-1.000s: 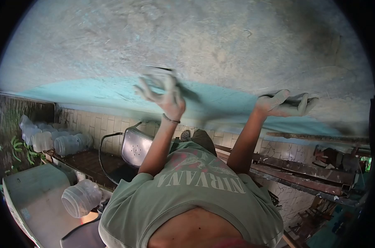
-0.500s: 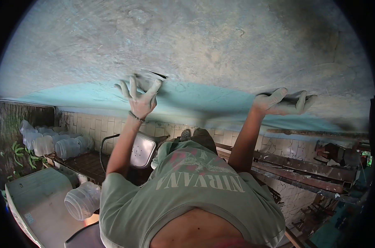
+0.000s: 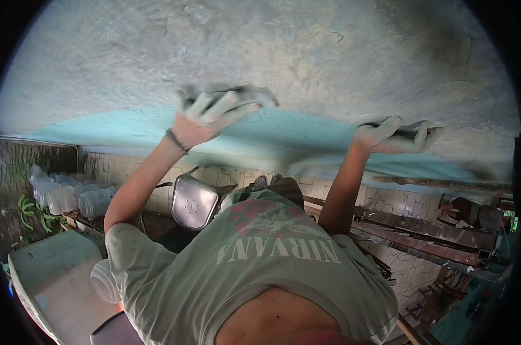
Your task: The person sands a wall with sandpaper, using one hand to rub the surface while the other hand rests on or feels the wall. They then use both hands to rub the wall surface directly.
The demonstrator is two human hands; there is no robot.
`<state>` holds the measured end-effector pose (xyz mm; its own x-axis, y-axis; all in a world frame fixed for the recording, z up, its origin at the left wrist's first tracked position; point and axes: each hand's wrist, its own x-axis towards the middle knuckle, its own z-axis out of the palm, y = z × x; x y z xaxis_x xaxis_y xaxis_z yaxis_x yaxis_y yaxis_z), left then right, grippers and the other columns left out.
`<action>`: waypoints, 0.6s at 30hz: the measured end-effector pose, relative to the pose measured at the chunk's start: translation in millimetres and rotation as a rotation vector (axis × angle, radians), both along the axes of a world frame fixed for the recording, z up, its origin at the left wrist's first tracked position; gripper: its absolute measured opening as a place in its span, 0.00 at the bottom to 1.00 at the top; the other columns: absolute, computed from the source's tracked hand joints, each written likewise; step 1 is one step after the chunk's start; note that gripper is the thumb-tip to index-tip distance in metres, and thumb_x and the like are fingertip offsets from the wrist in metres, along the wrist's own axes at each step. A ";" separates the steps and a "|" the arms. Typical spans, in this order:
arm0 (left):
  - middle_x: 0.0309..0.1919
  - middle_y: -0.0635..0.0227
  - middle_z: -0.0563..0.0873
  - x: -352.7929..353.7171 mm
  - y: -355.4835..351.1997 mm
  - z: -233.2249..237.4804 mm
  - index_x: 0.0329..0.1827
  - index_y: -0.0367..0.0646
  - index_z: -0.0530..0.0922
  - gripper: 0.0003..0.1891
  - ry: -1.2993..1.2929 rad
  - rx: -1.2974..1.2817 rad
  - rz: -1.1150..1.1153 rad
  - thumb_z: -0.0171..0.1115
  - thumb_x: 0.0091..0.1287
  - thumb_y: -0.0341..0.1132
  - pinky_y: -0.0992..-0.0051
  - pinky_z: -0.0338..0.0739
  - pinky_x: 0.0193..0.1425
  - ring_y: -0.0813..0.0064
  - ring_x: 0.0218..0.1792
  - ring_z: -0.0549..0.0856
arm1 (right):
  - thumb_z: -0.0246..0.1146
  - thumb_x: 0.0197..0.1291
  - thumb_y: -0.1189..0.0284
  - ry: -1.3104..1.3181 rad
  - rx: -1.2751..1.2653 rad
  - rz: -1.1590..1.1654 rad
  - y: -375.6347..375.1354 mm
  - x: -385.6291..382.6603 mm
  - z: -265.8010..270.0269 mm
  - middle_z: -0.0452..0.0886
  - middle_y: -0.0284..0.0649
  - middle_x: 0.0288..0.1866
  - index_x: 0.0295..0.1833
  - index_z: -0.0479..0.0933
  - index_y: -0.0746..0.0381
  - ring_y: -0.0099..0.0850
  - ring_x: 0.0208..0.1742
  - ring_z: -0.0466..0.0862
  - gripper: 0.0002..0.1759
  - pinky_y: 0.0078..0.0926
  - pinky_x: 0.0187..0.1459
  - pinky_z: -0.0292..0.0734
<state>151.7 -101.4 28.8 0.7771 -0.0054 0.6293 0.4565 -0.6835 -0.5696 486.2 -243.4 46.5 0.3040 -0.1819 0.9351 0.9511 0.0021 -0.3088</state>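
Observation:
My left hand [image 3: 206,118], dusted with pale grey powder, is against the wall [image 3: 260,52]. Its fingers press a thin, flat grey piece [image 3: 265,98], smeared by motion, to the surface; its kind is not clear. To the right, my right hand [image 3: 387,137], also coated in pale dust, has its fingers curled round a thin, dark flat piece [image 3: 407,133] held near the wall. Most of that piece is hidden by the palm and fingers. The wall is mottled grey above and turquoise lower down.
A metal chair [image 3: 195,201] stands by my legs on the tiled floor. Clear plastic jars [image 3: 62,198] and a pale box-like appliance [image 3: 59,282] are at left. Rusty, paint-spattered beams [image 3: 421,230] lie at right.
My left hand has shifted right and slightly up along the wall, with its flat piece, and the left elbow has swung outward. My right hand has barely moved.

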 end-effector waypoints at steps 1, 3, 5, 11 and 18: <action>0.57 0.90 0.75 0.4 -1.5 -1.1 0.77 0.89 0.72 0.38 0.014 -0.021 -0.005 0.63 0.61 0.40 0.62 0.63 0.46 0.82 0.40 0.72 | 0.53 0.75 0.59 0.002 -0.004 0.002 -0.6 1.5 -0.7 0.52 0.72 0.80 0.68 0.66 0.73 0.64 0.84 0.54 0.29 0.67 0.78 0.56; 0.56 0.91 0.75 4.7 -1.3 -3.4 0.77 0.87 0.72 0.38 0.032 -0.058 -0.021 0.63 0.62 0.40 0.65 0.61 0.45 0.83 0.40 0.72 | 0.53 0.74 0.59 -0.013 -0.009 0.009 -2.2 3.2 1.1 0.52 0.72 0.80 0.68 0.65 0.73 0.64 0.84 0.53 0.29 0.67 0.78 0.55; 0.51 0.82 0.74 -15.5 5.1 -3.8 0.71 0.89 0.79 0.37 0.017 0.017 0.004 0.63 0.62 0.31 0.54 0.57 0.63 0.73 0.48 0.71 | 0.54 0.74 0.59 -0.045 -0.007 0.014 -3.0 5.7 4.0 0.52 0.72 0.80 0.69 0.64 0.73 0.64 0.84 0.53 0.30 0.66 0.79 0.54; 0.59 0.81 0.78 -5.1 -3.0 1.2 0.74 0.91 0.74 0.40 0.094 -0.022 0.032 0.66 0.61 0.32 0.48 0.67 0.55 0.75 0.45 0.75 | 0.54 0.72 0.60 -0.024 -0.009 -0.019 -0.8 3.7 3.4 0.52 0.71 0.80 0.69 0.65 0.73 0.64 0.84 0.53 0.30 0.65 0.79 0.55; 0.66 0.80 0.77 -35.7 12.7 0.2 0.75 0.92 0.72 0.39 0.092 0.107 0.115 0.62 0.65 0.32 0.39 0.39 0.81 0.75 0.48 0.77 | 0.54 0.74 0.58 -0.040 -0.011 -0.006 -2.7 8.0 3.1 0.50 0.71 0.81 0.69 0.63 0.73 0.62 0.84 0.52 0.31 0.67 0.78 0.53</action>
